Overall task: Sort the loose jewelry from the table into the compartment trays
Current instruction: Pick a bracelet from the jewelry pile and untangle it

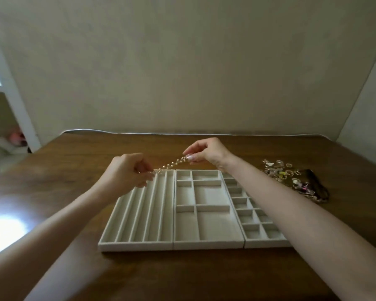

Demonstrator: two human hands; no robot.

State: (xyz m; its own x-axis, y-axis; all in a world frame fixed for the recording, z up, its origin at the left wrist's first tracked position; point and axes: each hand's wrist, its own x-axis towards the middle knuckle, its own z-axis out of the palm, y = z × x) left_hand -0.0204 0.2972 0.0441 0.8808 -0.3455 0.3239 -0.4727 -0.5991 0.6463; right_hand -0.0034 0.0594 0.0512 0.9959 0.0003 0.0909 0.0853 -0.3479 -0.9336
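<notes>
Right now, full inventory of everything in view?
bead strand: 1, pale pearly, held taut in the air over the far end of the slotted tray
slotted tray: 1, off-white, left of the row
mixed-compartment tray: 1, off-white, middle
grid tray: 1, off-white, right, partly behind the right forearm
loose jewelry pile: 1 heap, gold and mixed colours, table far right
dark pouch: 1, dark brown, against the pile's right side
table: 1, brown wood, under everything
wall: 1, beige, behind the table
left hand: 1, pinches the strand's lower end
right hand: 1, pinches its upper end
</notes>
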